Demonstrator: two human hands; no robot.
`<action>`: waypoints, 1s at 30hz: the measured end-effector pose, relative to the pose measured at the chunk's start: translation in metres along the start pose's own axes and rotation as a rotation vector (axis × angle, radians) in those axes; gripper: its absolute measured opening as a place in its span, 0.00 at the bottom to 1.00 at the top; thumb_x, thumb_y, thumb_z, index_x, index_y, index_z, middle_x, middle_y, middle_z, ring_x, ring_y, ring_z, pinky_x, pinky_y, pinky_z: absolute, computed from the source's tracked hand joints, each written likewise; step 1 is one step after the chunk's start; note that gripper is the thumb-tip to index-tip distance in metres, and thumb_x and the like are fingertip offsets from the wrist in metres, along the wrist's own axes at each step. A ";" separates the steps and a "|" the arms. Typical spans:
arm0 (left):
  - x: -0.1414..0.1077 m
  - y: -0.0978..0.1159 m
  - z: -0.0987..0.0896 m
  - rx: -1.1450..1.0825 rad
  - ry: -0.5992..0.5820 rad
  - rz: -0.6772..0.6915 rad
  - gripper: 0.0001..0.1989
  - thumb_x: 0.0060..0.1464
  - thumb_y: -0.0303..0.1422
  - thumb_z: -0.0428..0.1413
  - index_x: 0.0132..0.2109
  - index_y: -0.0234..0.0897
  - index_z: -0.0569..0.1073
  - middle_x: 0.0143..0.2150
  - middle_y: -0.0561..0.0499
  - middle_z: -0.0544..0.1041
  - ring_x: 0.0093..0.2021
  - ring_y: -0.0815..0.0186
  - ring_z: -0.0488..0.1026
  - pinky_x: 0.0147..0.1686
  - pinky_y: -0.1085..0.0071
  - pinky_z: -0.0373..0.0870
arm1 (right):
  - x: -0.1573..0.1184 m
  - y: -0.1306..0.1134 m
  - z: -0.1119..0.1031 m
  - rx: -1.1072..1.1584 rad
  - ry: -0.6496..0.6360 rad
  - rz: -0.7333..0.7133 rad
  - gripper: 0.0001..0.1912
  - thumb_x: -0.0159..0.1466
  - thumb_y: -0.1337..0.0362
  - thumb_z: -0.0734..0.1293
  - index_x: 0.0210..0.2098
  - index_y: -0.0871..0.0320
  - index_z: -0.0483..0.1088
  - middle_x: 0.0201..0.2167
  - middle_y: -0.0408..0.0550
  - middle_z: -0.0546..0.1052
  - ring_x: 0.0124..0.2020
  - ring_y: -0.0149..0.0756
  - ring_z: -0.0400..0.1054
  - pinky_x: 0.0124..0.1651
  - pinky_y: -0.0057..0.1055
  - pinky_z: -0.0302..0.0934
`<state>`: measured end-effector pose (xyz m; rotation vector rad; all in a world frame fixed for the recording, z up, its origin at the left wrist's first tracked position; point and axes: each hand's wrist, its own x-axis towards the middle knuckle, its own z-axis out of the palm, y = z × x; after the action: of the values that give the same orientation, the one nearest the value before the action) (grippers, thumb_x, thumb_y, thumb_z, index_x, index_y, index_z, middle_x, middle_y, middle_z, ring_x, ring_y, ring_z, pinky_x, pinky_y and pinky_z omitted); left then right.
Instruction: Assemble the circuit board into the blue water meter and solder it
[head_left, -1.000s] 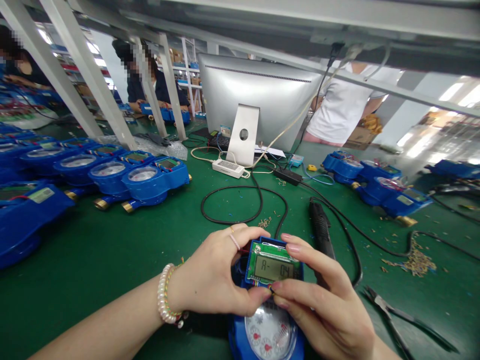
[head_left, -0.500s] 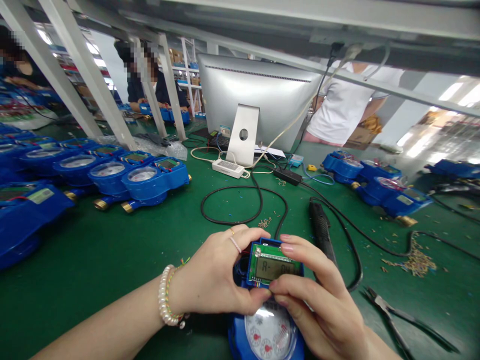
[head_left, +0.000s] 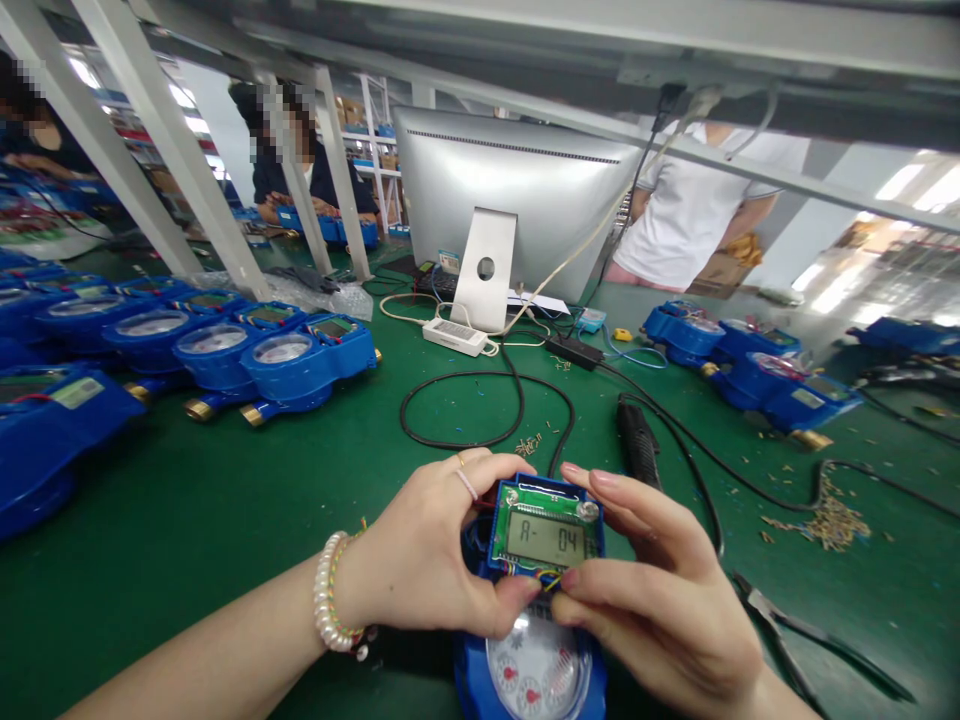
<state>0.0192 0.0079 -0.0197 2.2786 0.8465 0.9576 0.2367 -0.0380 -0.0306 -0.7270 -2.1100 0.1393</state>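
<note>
A blue meter (head_left: 536, 665) with a round dial lies at the bottom middle. Over its upper part, a green circuit board module (head_left: 546, 535) in a blue frame shows "A- 04" on its display. My left hand (head_left: 435, 555) grips the module's left side, thumb below and fingers above. My right hand (head_left: 664, 575) is at the right side, its thumb and a finger pressed at the lower edge by thin yellow wires (head_left: 550, 577), other fingers near the top corner. The wires' far ends are hidden.
Rows of blue meters (head_left: 277, 350) stand at left, more (head_left: 750, 365) at right. A monitor (head_left: 517, 180) stands behind. A black screwdriver (head_left: 637, 440), pliers (head_left: 817, 630) and a screw pile (head_left: 836, 515) lie at right. Several people are beyond.
My right hand has shifted right and its fingers have moved off the board's face, so the display and the yellow wires now show. My left hand keeps its grip.
</note>
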 end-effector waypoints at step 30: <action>-0.001 0.001 0.001 -0.143 -0.039 -0.101 0.28 0.40 0.32 0.64 0.52 0.37 0.67 0.42 0.49 0.73 0.36 0.65 0.76 0.34 0.73 0.77 | 0.006 -0.002 -0.006 -0.101 -0.039 -0.022 0.09 0.60 0.74 0.67 0.41 0.62 0.71 0.58 0.55 0.61 0.59 0.43 0.61 0.61 0.35 0.62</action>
<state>0.0199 0.0058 -0.0201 2.1060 0.8408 0.8966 0.2375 -0.0374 -0.0224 -0.7664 -2.1736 0.0351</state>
